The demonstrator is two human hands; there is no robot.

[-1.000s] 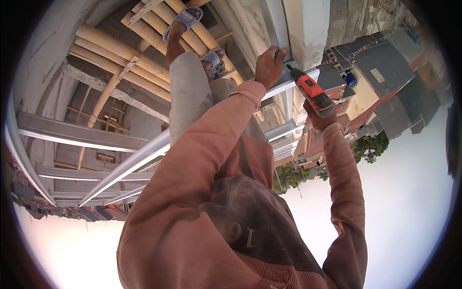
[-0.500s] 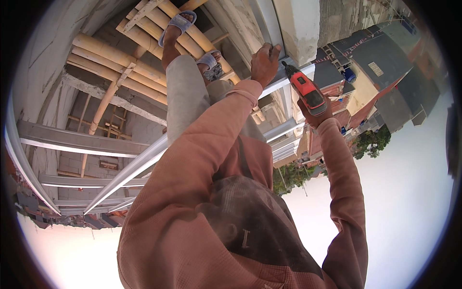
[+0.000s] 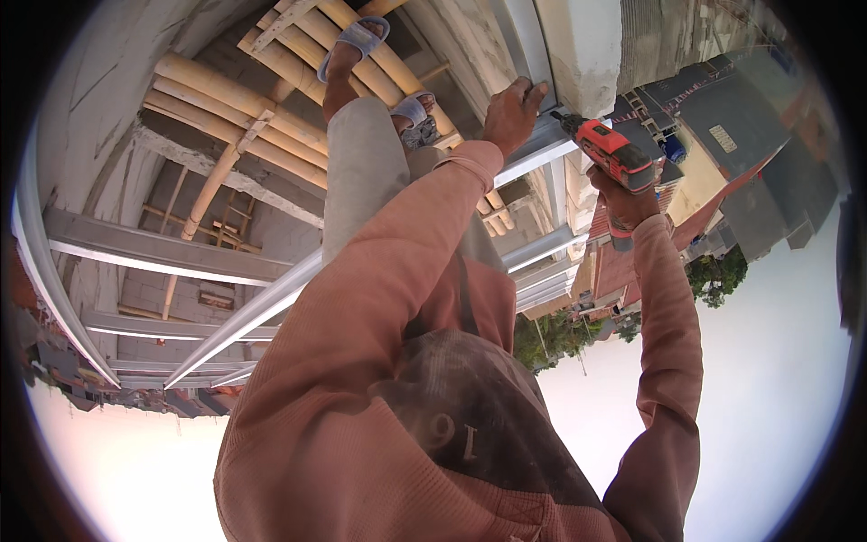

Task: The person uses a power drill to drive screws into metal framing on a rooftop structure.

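Note:
My right hand (image 3: 629,200) is wrapped round the grip of a red and black cordless drill (image 3: 614,152). The drill's black chuck points up and left, close to the silvery metal beam (image 3: 540,149). Its battery end shows below my wrist. At the joint of that beam with an upright metal channel (image 3: 528,45), my left hand (image 3: 513,117) has its fingers curled together against the metal. Whatever those fingers pinch, if anything, is hidden. A small gap lies between the left fingertips and the chuck.
My sandalled feet (image 3: 361,41) stand on bamboo poles (image 3: 244,113) laid over a deep opening. Metal beams (image 3: 163,248) cross at the left. A rough concrete post (image 3: 582,54) rises beside the channel. Rooftops (image 3: 736,135) lie far below at the right.
The drill has tilted to lie more sideways, and its battery end has come into sight below my right hand. My left hand stays at the beam joint. The whole view has shifted slightly.

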